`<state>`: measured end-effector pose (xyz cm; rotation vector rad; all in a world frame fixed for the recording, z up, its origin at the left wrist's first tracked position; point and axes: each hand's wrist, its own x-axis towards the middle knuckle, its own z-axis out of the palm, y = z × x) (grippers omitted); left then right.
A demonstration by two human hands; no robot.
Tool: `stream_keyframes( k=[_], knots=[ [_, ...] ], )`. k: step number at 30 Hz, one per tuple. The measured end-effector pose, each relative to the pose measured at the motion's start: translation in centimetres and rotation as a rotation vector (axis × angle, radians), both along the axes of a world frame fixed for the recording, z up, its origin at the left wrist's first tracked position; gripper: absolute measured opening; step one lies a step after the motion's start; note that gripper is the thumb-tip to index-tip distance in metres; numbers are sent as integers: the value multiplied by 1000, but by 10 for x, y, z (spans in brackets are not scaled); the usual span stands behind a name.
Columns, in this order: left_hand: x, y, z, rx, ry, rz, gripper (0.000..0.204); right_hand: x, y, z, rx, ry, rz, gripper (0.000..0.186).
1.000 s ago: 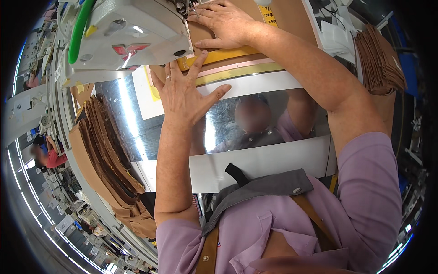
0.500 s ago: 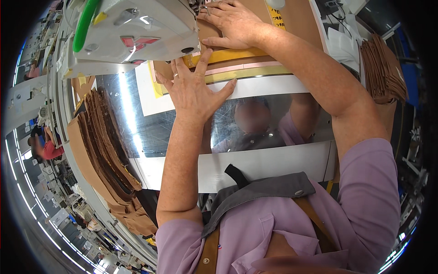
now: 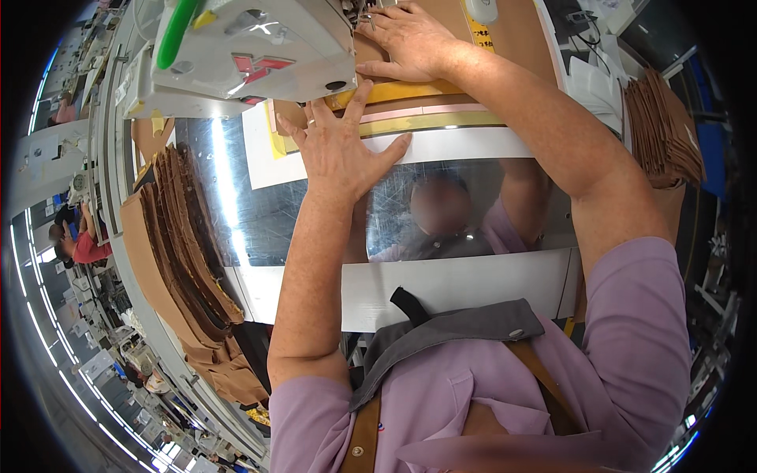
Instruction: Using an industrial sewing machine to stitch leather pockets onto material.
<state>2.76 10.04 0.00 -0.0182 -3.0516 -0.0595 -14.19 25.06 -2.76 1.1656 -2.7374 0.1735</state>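
Observation:
My left hand (image 3: 339,150) lies open, fingers spread, over the near edge of a layered flat work piece with white backing (image 3: 465,142), a pale yellow strip (image 3: 438,118) and an orange-yellow band (image 3: 418,91). My right hand (image 3: 410,43) rests open on the brown panel (image 3: 520,31) farther back, fingertips close to the needle area of a white sewing machine (image 3: 276,39) with a green handle (image 3: 177,27). The machine head hides part of the work piece. Beneath the work is a shiny metal plate (image 3: 229,189).
Stacks of brown pieces sit at left (image 3: 181,260) and right (image 3: 658,126). Crumpled white material (image 3: 591,91) and cables (image 3: 591,43) lie at the back right. A person in red (image 3: 87,248) works beyond the left edge among other workstations.
Both my hands and the layered piece have shifted slightly right and toward the back in the picture; the machine and metal plate also appear shifted. My fingers remain spread.

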Motion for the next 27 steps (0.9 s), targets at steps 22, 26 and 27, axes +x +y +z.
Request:
stream_keyframes(
  k=[22,26,27],
  knots=[
    [23,0,2,89,6,-57,89,19,5,8,-14,-16,25,72],
    [30,2,9,44,4,-23,87,27,6,9,-39,-14,38,66],
    [32,2,10,42,5,-24,87,28,7,7,-69,1,55,63]
  ],
)
